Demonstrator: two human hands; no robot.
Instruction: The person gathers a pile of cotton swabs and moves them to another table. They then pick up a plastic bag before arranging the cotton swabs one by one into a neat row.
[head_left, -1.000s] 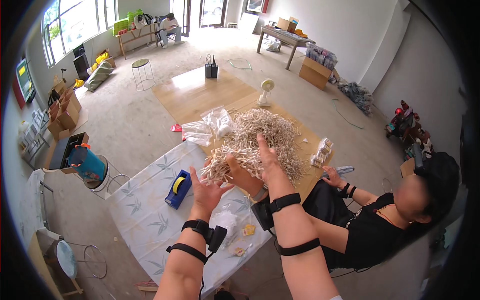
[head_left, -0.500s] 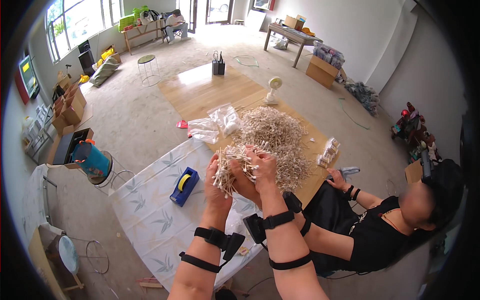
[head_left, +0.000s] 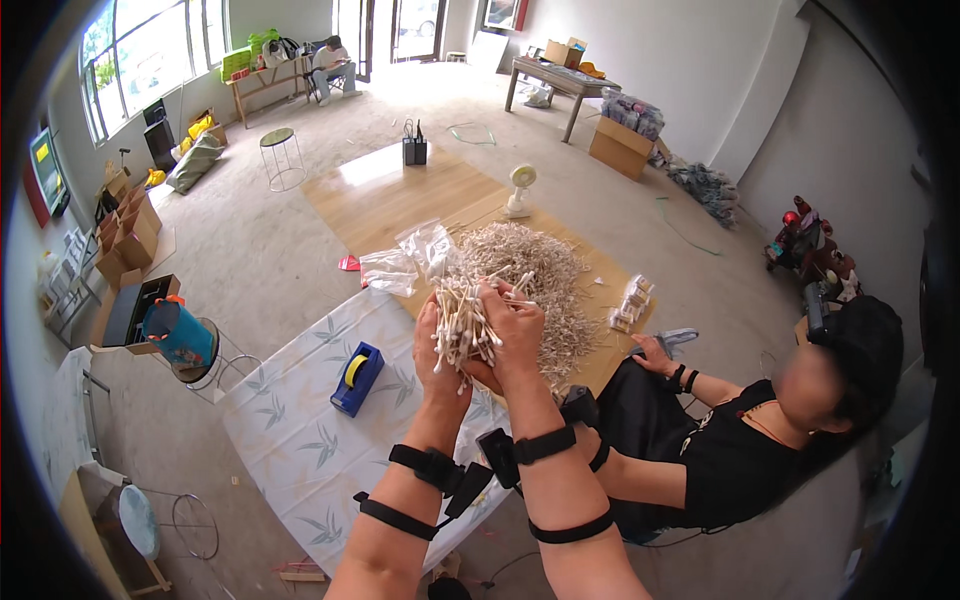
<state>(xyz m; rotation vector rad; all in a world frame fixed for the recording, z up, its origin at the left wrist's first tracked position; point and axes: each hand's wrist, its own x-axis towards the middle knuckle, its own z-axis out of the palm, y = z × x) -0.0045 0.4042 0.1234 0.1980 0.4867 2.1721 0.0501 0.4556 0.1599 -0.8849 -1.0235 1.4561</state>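
Observation:
A thick bundle of cotton swabs (head_left: 463,328) is held up between both my hands, above the table. My left hand (head_left: 430,358) is wrapped round its left side, and my right hand (head_left: 518,330) grips the right side with curled fingers. The swabs point several ways, with white tips sticking out at the top and bottom. Just beyond my hands a big heap of loose cotton swabs (head_left: 545,265) covers the wooden tabletop. Left of my wrists, a blue tape dispenser (head_left: 357,380) with yellow tape stands on a leaf-patterned cloth (head_left: 290,440).
Clear plastic bags (head_left: 425,250) lie left of the heap, a small fan (head_left: 520,190) behind it. Packed swabs (head_left: 631,303) lie at the right edge. A person (head_left: 740,430) in black sits close on my right. A stool (head_left: 205,355) bears a blue bucket (head_left: 180,330).
The swabs between my hands now sit closer together and hang more upright. My right hand has turned further round them. The whole view has shifted slightly.

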